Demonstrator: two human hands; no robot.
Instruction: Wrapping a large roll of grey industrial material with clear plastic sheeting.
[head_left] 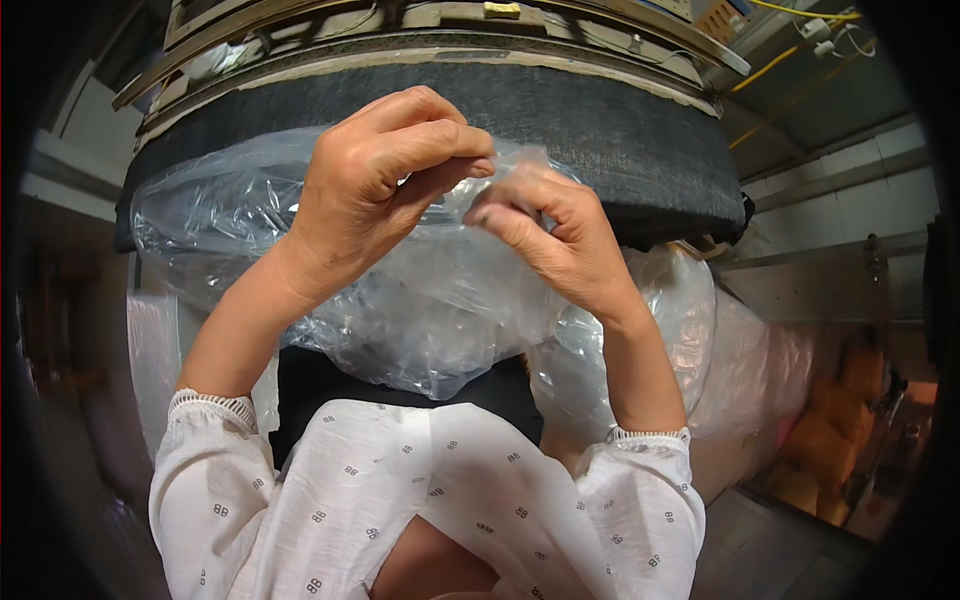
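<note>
Clear plastic bag, edge pinched, both hands, fingertips hidden

1. I see both forearms rising from the lower edge toward the middle of the frame, white sleeves ending at the wrists.
2. My left hand sits upper centre, fingers curled, thumb and forefinger tips pinched together.
3. My right hand is just right of it, fingers bent, its grip also pinched, fingertips almost meeting the left's.
</note>
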